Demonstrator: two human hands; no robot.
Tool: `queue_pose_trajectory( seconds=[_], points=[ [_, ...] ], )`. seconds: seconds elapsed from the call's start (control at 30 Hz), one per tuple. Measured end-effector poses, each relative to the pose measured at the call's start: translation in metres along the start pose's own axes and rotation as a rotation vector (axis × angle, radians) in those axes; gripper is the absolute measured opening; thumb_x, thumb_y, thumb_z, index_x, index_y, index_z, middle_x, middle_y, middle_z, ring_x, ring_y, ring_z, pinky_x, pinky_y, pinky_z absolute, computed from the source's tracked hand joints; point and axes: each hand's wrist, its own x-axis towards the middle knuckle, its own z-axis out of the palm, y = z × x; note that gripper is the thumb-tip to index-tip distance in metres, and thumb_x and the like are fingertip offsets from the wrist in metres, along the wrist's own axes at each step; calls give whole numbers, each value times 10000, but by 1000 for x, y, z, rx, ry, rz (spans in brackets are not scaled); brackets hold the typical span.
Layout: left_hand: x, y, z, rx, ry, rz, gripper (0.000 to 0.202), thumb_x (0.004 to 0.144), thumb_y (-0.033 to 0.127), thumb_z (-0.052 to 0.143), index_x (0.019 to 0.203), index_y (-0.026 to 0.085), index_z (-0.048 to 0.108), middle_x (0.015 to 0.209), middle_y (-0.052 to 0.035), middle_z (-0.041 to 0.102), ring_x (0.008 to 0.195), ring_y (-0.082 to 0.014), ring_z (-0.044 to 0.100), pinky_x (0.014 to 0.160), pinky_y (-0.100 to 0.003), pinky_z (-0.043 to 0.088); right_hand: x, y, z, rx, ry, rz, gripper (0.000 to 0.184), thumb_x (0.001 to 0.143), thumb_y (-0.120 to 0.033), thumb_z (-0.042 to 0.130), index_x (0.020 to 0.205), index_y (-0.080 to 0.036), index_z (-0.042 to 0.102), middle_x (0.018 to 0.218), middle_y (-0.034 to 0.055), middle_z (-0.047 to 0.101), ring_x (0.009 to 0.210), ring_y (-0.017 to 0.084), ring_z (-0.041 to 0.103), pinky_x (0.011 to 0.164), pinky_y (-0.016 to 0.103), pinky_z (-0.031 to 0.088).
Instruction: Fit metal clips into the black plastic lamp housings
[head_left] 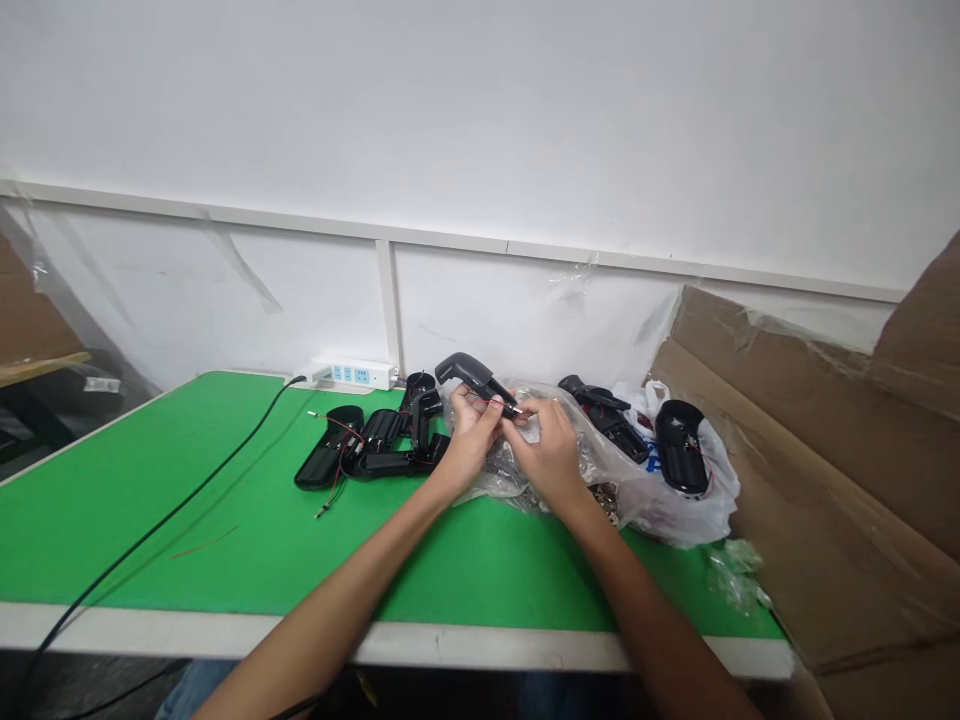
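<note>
A black curved plastic housing (466, 371), with a thin red wire along its lower part, is held up over a clear plastic bag (504, 478). My left hand (472, 432) is closed around its lower part from the left. At the housing's lower right end, the thumb and fingers of my right hand (551, 448) are pinched together beside a small shiny tip. What exactly they grip is too small to make out. Small metal parts (606, 500) show at the bag's right side, partly behind my right wrist.
Several similar black housings with wires (330, 450) lie left of my hands. Another black housing (681, 450) rests on a white plastic bag (712, 515). Behind stands a power strip (356, 374), and a black cable (180, 505) crosses the green tabletop (247, 560). Cardboard (825, 500) borders the right.
</note>
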Motion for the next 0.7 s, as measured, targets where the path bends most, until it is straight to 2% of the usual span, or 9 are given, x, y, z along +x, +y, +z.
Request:
queue_pose_trajectory(
  seconds=[0.13,0.3,0.43,0.7],
  points=[
    [0,-2,-2,83,13,48,717,819,540,859,1246,313,330,1228,-35,666,1092,-223,741,977,-449,619,-1,0,2,13,16,61,90,995,-277,678,1032,-218,620,938,57,706,882,226,666,801,371,541],
    [-1,-4,-4,175,6,135,683,851,542,829,1270,326,335,1387,-80,618,1294,-247,650,1062,-459,575,-2,-2,2,51,8,83,45,1010,-247,648,1037,-222,623,969,61,710,919,224,672,833,375,552],
    [-2,-5,-5,232,11,191,630,889,535,796,1263,318,337,1416,-96,626,1373,-242,602,1160,-475,492,-3,0,1,38,2,46,71,1030,-259,631,1083,-213,624,994,77,714,942,234,670,850,389,555],
    [-7,-8,0,240,43,235,640,902,505,789,1323,324,343,1427,-89,639,1332,-228,634,1185,-455,456,-3,6,0,-43,-28,-48,110,1060,-267,576,1126,-197,631,1032,111,733,977,249,686,887,420,563]
  ],
)
